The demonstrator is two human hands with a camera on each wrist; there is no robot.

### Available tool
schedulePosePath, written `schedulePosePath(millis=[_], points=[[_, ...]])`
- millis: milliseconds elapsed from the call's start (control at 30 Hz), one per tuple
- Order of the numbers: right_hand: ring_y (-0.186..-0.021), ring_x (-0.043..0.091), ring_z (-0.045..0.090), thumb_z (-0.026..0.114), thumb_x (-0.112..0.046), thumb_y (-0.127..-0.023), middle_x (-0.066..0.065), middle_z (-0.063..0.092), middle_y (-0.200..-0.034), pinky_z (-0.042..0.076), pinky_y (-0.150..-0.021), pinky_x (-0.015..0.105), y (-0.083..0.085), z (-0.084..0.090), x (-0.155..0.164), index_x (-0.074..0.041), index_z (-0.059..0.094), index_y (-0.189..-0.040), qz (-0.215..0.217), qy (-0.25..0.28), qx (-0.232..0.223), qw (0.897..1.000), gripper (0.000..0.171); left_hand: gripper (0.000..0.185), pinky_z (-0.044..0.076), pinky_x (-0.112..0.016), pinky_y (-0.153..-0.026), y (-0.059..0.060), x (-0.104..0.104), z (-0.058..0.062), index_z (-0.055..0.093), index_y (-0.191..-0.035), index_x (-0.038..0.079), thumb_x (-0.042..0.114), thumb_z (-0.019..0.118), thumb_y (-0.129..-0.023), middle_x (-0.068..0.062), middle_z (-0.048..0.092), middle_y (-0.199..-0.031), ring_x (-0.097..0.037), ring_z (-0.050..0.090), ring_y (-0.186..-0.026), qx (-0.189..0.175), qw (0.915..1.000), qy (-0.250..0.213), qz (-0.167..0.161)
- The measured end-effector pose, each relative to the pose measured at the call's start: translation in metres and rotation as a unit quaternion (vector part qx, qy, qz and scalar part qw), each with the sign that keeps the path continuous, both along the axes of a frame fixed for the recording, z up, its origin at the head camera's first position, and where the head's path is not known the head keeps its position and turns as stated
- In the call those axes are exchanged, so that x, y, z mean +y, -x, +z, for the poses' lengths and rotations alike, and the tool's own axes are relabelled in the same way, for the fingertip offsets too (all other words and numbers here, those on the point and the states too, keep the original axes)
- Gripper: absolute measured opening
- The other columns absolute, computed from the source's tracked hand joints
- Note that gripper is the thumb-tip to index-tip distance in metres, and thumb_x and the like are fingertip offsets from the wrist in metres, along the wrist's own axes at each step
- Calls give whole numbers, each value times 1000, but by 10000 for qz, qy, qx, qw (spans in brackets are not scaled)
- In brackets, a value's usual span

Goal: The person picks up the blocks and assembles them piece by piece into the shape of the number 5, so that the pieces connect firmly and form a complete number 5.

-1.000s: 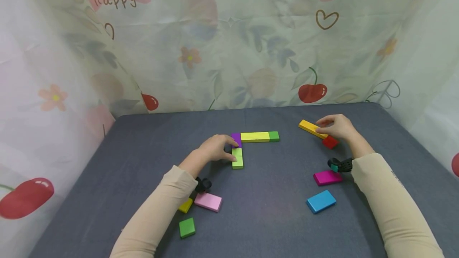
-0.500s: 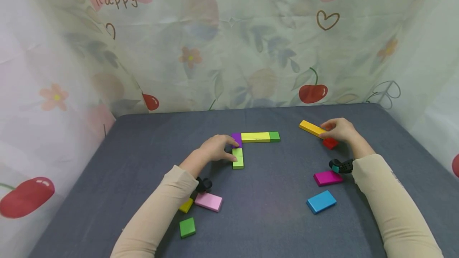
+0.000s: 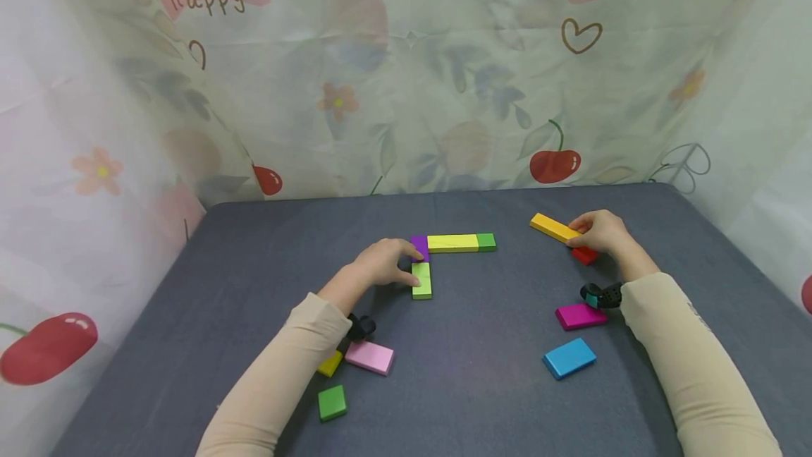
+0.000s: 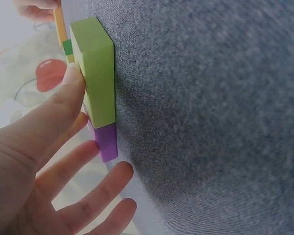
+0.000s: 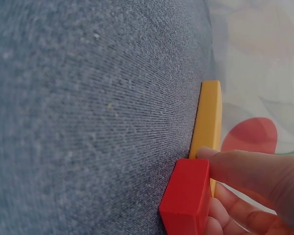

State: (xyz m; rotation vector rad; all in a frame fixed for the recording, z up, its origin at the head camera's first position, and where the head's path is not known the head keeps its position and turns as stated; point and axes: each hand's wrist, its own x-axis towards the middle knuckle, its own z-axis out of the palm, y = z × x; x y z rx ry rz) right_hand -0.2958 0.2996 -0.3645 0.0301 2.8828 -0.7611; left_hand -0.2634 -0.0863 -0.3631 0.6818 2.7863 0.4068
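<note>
My left hand (image 3: pixel 379 261) rests at the light green block (image 3: pixel 421 290), its thumb on that block's top. Its index fingertip reaches the purple block (image 3: pixel 423 240); the other fingers spread loosely in the left wrist view. The purple block stands end to end with the light green one, and a long yellow block (image 3: pixel 452 243) with a small green block (image 3: pixel 486 242) runs off to the right from it. At the far right, my right hand (image 3: pixel 603 230) pinches the near end of a long orange block (image 3: pixel 548 226). A red block (image 5: pixel 186 191) lies right at that end, partly covered by the hand.
Below the right hand lie a magenta block (image 3: pixel 580 316) and a blue block (image 3: pixel 569 358). Near the left forearm are a pink block (image 3: pixel 370 357), a yellow block (image 3: pixel 329 364) partly hidden by the arm, and a green square block (image 3: pixel 333 403). A patterned curtain (image 3: pixel 406 90) hangs behind the table.
My right hand has slid along the orange block toward the red block and now pinches the end there. The left hand and the blocks stay in place.
</note>
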Motion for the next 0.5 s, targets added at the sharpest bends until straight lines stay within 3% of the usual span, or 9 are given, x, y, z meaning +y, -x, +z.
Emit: schedulePosePath(millis=[500], points=[[-89,32,52,67,-21,-83,27,59,-105,49,-69,31,0,0,1,9,61,-111,108,-127,315,9994,41,50,37,-41,-110,0,1,-1,63,-123,17,32,75,-77,-4,56,-135,-24,46,-131,-28,10000,9,84]])
